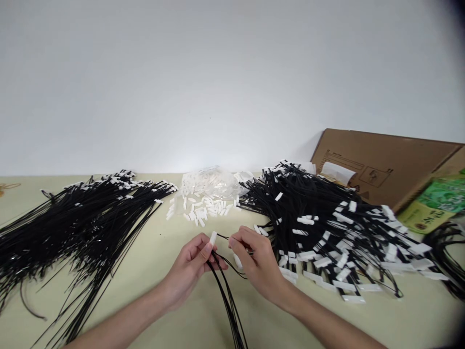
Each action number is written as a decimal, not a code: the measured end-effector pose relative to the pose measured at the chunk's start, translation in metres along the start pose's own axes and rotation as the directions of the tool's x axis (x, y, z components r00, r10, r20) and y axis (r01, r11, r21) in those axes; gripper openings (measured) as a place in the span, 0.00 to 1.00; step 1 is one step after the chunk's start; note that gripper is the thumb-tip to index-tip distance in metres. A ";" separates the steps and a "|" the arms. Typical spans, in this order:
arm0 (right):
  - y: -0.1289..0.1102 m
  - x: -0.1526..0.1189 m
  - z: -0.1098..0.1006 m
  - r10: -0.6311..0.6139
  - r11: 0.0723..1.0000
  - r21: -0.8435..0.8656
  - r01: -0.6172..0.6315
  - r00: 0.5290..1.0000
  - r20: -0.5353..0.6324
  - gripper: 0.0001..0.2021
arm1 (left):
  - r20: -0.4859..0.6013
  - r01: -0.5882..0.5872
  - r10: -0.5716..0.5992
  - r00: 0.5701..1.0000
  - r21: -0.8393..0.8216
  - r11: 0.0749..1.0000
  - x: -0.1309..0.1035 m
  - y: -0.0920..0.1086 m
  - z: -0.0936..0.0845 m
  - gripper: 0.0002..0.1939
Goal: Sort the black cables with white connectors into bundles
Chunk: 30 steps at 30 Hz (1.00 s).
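Likely mid-fitting: pinching white connector (213, 238) in left hand (198, 259), in front of plastic bag (214, 182); apparently pinching black wire (223, 237) tight in right hand (254, 257). Probably needs steady alignment next.

The cables (229, 308) are black, the connector (213, 238) white.

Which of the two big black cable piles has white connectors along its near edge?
The right-hand pile, beside the brown cardboard. White connectors fringe its near edge; the left-hand pile shows them only toward its far end.
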State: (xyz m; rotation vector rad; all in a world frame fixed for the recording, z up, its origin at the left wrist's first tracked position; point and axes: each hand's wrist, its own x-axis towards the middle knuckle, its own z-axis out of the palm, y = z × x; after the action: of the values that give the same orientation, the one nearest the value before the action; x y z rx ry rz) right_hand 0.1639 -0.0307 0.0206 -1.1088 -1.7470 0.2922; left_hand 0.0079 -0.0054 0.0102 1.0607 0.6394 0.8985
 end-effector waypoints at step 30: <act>0.014 0.003 -0.003 -0.412 0.900 -0.142 0.412 0.911 0.030 0.13 | -0.006 0.024 -0.025 1.000 -0.082 0.996 0.007 0.000 -0.006 0.07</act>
State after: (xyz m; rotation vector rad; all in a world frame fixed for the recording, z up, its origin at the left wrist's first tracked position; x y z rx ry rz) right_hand 0.1737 -0.0212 0.0147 -0.8070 -1.9756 -0.1000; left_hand 0.0063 0.0033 0.0080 0.9750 0.6146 0.9000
